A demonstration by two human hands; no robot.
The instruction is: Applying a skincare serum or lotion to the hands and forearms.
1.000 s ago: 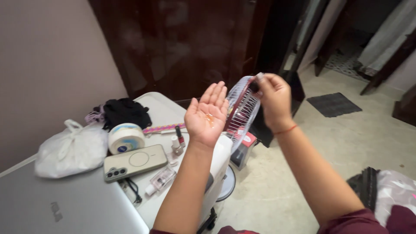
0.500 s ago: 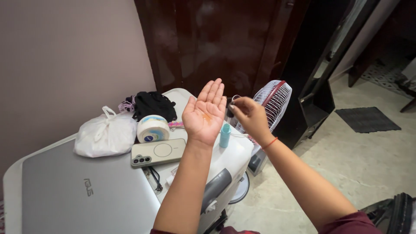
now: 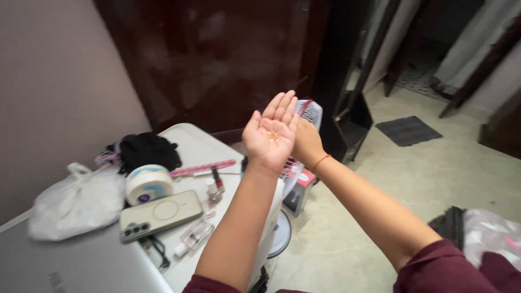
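Note:
My left hand (image 3: 271, 133) is raised palm up with the fingers together and straight. A small amber drop of liquid (image 3: 274, 139) sits in the middle of the palm. My right hand (image 3: 307, 144) is tucked just behind and to the right of the left hand, with a red thread (image 3: 321, 161) round the wrist. Its fingers are hidden behind the left hand, so I cannot see whether they hold anything. Both hands hover over the right edge of a white table (image 3: 195, 144).
On the table lie a phone (image 3: 160, 214), a round cream jar (image 3: 148, 183), a white plastic bag (image 3: 76, 203), black cloth (image 3: 146, 151), a pink nail file (image 3: 203, 168), a nail polish bottle (image 3: 217, 182), a small clear bottle (image 3: 192, 236) and a grey laptop (image 3: 81, 266). A small fan (image 3: 309, 111) stands behind the hands. A dark mat (image 3: 407, 130) lies on the floor.
My right hand has moved from beside the left palm to behind it, and the small thing it pinched is out of sight. The left palm stays raised.

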